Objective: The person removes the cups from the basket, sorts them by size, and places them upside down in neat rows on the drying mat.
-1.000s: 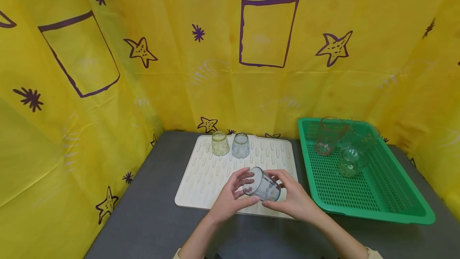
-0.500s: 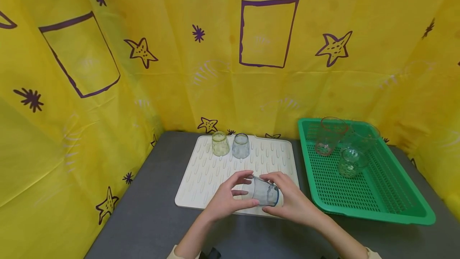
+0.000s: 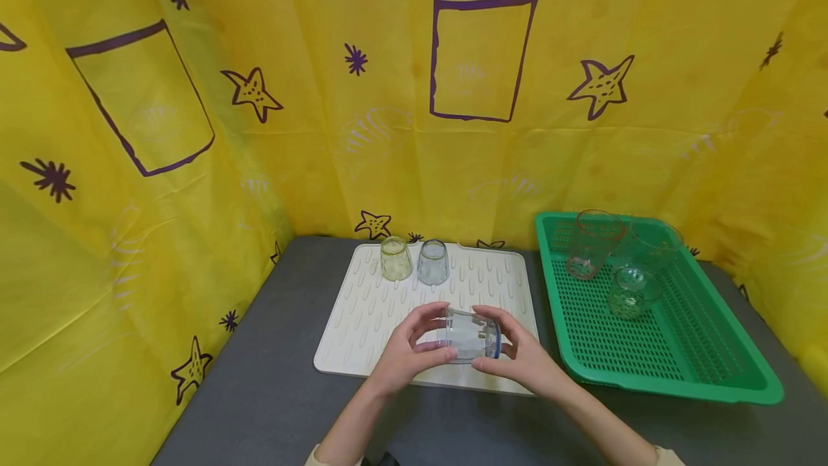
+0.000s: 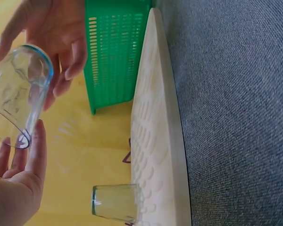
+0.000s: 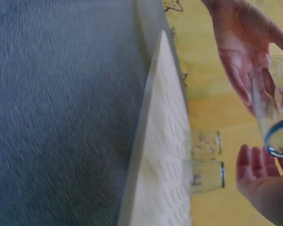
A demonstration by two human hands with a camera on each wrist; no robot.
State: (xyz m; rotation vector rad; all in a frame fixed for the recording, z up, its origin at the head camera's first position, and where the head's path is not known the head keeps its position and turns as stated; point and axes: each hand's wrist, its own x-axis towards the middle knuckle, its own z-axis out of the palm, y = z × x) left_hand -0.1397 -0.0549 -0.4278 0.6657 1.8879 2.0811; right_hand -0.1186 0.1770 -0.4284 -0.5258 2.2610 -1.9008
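A clear drinking glass (image 3: pixel 471 336) lies sideways in the air over the front of a white ribbed drying mat (image 3: pixel 362 322), held between both hands. My left hand (image 3: pixel 404 351) has its fingers and thumb around the left end. My right hand (image 3: pixel 527 362) grips the right end, which shows a blue-tinted edge. The left wrist view shows left fingertips under the glass (image 4: pixel 14 94), with the right hand (image 4: pixel 61 37) beyond it. At the mat's back, a yellowish glass (image 3: pixel 396 259) and a bluish glass (image 3: pixel 433 262) stand side by side, wide end down.
At the right stands a green perforated basket (image 3: pixel 673 383). Inside it are a reddish-rimmed glass (image 3: pixel 585 254) and clear glasses, one of them short (image 3: pixel 630 297). A dark grey tabletop (image 3: pixel 259 380) lies under everything. Yellow patterned cloth (image 3: pixel 310 135) hangs behind and at the sides.
The held glass has turned from a tilt, with its wide mouth facing up and left, to lying level sideways. Both hands have shifted only slightly around it. The other glasses stay put.
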